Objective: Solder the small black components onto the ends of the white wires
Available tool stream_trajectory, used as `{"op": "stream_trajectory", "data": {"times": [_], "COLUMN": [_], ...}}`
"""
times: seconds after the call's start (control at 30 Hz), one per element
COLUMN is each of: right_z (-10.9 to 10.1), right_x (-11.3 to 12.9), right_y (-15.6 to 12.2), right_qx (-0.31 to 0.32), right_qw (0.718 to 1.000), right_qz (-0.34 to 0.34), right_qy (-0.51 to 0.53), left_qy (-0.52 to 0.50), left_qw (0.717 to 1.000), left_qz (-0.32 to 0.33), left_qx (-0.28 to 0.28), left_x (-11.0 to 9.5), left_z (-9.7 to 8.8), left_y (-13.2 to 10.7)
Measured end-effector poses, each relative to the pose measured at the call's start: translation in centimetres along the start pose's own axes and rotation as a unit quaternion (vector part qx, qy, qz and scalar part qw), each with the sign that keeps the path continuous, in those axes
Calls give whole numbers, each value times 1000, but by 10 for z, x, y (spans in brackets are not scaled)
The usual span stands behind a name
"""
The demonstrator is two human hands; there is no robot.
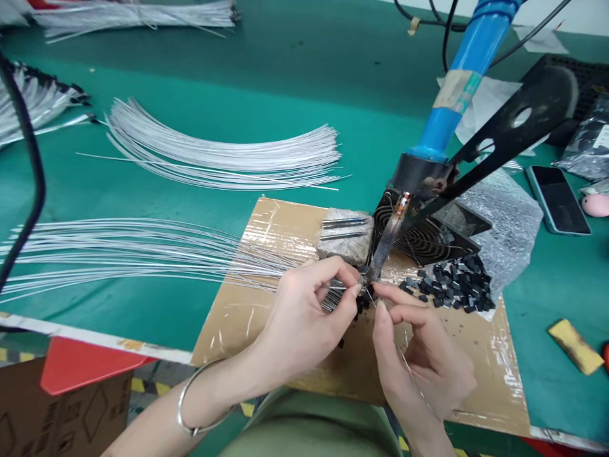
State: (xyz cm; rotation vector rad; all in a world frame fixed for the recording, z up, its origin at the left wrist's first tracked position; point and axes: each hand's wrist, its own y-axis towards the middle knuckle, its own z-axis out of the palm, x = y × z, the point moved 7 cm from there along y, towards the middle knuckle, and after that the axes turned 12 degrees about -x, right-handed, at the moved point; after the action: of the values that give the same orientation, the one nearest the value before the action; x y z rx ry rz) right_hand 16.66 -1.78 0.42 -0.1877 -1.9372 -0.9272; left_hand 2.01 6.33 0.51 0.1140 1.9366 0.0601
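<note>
My left hand (309,311) pinches the end of a thin white wire between thumb and forefinger, right at the tip of a soldering iron (380,254). The iron is blue-handled and held in a black metal bracket (518,120), its tip pointing down. My right hand (419,355) is closed on a strand of solder wire (413,374), which runs back through the palm and ends by the iron's tip. The joint itself is mostly hidden by fingertips. White wires (143,244) fan out leftward from under my left hand. Small black pieces (364,308) lie below the fingertips.
A cardboard sheet (266,235) covers the green bench. On it are a grey block (345,251) with metal rods, a fan (423,238) and a pile of black pieces (464,285). Another wire bundle (228,155) lies behind. A phone (561,200) and yellow sponge (575,346) sit right.
</note>
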Motion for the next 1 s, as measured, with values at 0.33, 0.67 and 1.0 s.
{"op": "stream_trajectory", "data": {"times": [0.33,0.67,1.0], "right_z": [1,1,1], "right_x": [3,2,7], "right_y": [0,0,4], "right_qx": [-9,-9,-18], "right_qw": [1000,1000,999], "right_qz": [-19,-25,-44], "right_qy": [-8,-11,-23], "left_qy": [5,15,10], "left_qw": [1000,1000,999], "left_qz": [24,21,38], "left_qx": [-8,-6,-9], "left_x": [-2,2,-2], "left_z": [-2,0,-1], "left_y": [-2,-2,-3]}}
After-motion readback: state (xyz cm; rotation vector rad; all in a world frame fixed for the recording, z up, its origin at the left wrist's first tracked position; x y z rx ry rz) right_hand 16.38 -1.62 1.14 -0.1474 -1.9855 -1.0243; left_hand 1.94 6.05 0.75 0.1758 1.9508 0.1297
